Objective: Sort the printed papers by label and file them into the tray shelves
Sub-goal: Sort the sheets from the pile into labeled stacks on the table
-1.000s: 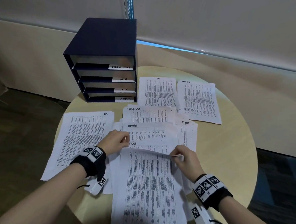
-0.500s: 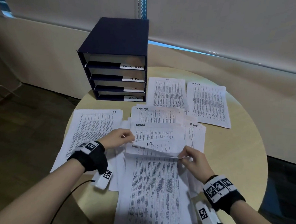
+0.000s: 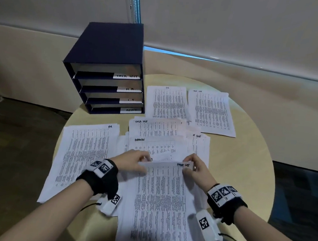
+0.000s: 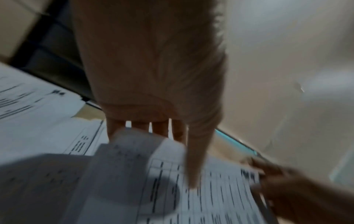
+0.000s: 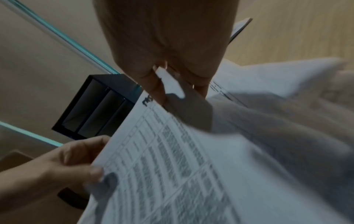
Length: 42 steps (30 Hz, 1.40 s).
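A printed sheet [image 3: 160,194] marked "Task List" at its top right is lifted at its far edge above the mixed pile [image 3: 158,139] in the table's middle. My left hand [image 3: 132,161] pinches its top left corner, thumb on top, as the left wrist view shows [image 4: 191,166]. My right hand [image 3: 194,166] pinches the top right corner [image 5: 162,84] beside the written label. Sorted stacks lie around: HR [image 3: 82,158] at left, I.T. [image 3: 168,102] and Task List [image 3: 211,112] at the back. The dark blue tray shelf unit [image 3: 109,68] stands back left, slots labelled Task List, H.R., I.T., Admin.
The round wooden table [image 3: 245,164] has bare surface on its right side. A wall and window blind [image 3: 217,21] run behind it. Dark floor lies to the left and right of the table. Cables hang from both wrist cameras near the front edge.
Both hands shifted from leafing through the pile's upper sheets to pinching the two top corners of the Task List sheet and raising its far edge. The head camera view moved slightly.
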Motion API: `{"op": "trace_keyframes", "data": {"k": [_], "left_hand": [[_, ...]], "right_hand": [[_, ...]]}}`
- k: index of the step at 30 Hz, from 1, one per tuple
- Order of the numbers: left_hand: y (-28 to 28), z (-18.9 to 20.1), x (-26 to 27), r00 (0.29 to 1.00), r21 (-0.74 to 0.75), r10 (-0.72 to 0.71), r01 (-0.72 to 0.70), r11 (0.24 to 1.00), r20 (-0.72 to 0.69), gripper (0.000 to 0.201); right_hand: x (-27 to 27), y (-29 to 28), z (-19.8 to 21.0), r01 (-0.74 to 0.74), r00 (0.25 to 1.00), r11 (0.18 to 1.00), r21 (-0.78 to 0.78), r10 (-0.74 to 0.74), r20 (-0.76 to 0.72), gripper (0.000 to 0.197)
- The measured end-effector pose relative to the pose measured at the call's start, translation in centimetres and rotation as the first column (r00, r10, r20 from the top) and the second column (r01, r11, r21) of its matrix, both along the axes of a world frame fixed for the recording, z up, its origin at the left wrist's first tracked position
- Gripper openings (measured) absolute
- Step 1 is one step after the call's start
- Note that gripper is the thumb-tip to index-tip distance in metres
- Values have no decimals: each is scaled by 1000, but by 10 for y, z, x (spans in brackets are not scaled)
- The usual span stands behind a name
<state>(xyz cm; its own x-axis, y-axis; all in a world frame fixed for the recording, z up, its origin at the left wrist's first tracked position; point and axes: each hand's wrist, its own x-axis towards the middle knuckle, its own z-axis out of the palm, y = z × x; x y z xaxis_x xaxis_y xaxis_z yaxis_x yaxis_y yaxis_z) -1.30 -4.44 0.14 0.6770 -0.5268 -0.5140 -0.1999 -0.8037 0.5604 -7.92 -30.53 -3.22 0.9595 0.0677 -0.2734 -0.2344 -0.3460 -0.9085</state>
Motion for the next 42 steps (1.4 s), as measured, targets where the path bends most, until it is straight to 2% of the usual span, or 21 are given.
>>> {"op": "trace_keyframes", "data": {"k": [1,3,6,8,10,12,14,16,18,21,23,24,26,28,30,33,37,42], "left_hand": [[-5,-3,1,997,68,-63,60,996,42,13],[-11,-8,3,992,140,-102,92,986,71,16],[-13,-13,6,992,167,-91,76,983,83,23],[-14,-15,10,992,184,-76,58,981,96,19],[-14,-17,15,993,190,-62,42,981,100,18],[-12,-21,20,994,179,-43,24,983,100,19],[-9,-27,24,996,174,-19,4,985,86,30],[-7,-29,25,997,182,10,-23,983,72,38],[-6,-28,25,998,183,22,-33,983,64,40],[-8,-23,26,997,165,28,-38,986,65,33],[-8,-21,28,997,156,25,-36,987,72,29],[-8,-22,28,997,155,27,-39,987,77,29],[-7,-23,26,997,156,39,-49,987,69,31],[-8,-23,23,997,153,56,-64,986,62,34],[-9,-21,22,996,143,59,-67,987,62,33],[-8,-19,21,996,123,48,-57,991,75,29],[-3,-18,20,996,79,34,-40,996,78,16],[5,-19,19,996,93,0,-9,996,94,14]], "right_hand": [[8,-1,2,-13,1000,1000,-9,12,-28,17],[31,-11,6,37,997,999,-4,-37,-68,27],[74,-33,-1,241,960,965,-100,-252,-124,28],[96,-45,-13,327,915,928,-179,-359,-187,27],[114,-51,-25,345,885,908,-238,-399,-240,31],[127,-50,-29,326,887,899,-292,-397,-233,37],[136,-48,-30,267,908,881,-390,-366,-205,41],[141,-47,-27,184,926,810,-557,-333,-179,43],[144,-48,-24,138,938,765,-629,-305,-164,45],[144,-50,-19,172,951,771,-613,-293,-103,45],[145,-46,-12,260,958,720,-643,-274,80,38],[147,-41,-8,294,956,737,-608,-241,169,34],[152,-26,-2,241,962,827,-507,-134,238,33],[159,-10,4,141,970,850,-507,-15,244,40],[167,0,7,70,978,800,-596,64,200,45],[172,8,9,8,977,717,-697,144,158,35],[164,10,7,119,910,752,-648,178,374,12],[136,9,5,137,839,783,-606,233,491,8]]}}
